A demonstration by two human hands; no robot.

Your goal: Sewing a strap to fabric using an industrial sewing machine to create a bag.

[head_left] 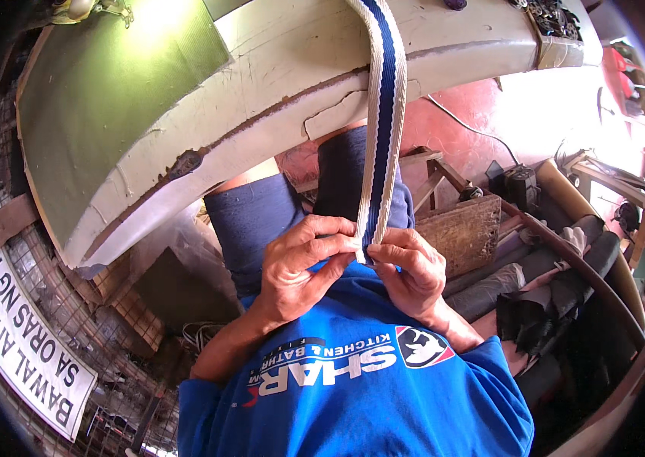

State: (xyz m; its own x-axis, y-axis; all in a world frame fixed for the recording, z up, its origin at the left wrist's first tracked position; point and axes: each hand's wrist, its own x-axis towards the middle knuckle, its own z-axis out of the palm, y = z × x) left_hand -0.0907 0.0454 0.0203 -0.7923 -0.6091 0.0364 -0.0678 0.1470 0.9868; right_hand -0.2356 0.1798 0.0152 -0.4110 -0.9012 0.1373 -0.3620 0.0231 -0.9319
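A long webbing strap [385, 107], white with a dark blue stripe down its middle, runs from beyond the top edge, over the table's front edge and down to my lap. My left hand [303, 263] pinches its near end from the left, thumb and fingertips pressed to the edge. From the right, my right hand [411, 270] pinches the same end between thumb and curled fingers. Both hands are close together just above my blue shirt. The strap's tip lies between them, partly covered by the fingertips.
The worn white table [277, 99] curves ahead of me, with a green mat [124, 107] at its left. A box of dark metal parts [555, 19] stands at the far right. Rolled materials [505, 282] and a wooden board [459, 236] lie to my right; wire mesh [18, 251] is left.
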